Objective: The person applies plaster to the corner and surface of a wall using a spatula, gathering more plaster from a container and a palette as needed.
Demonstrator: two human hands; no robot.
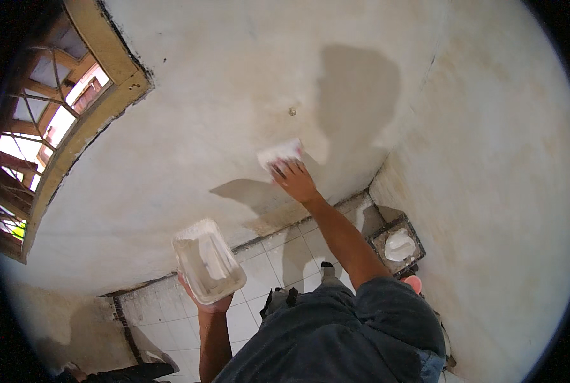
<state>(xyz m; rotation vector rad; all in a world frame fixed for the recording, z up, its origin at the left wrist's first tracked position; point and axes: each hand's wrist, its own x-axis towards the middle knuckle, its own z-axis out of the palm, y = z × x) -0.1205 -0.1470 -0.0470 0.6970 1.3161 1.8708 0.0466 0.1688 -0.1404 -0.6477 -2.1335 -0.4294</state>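
White flat tool (276, 154) is being held against the wall (234, 83) by the right hand (295, 181), its fingers being clamped on the lower edge. Above the tiled floor (256, 276), a smeared tub (220, 290) is being gripped by the left hand (216, 306), fingers partly hidden.

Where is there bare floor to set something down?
The floor tiles look bare between the tray in the left hand and the feet, and left of the left forearm. Crowded: the right-hand corner, with a dark-edged box holding a white lump, a pink object beside it.
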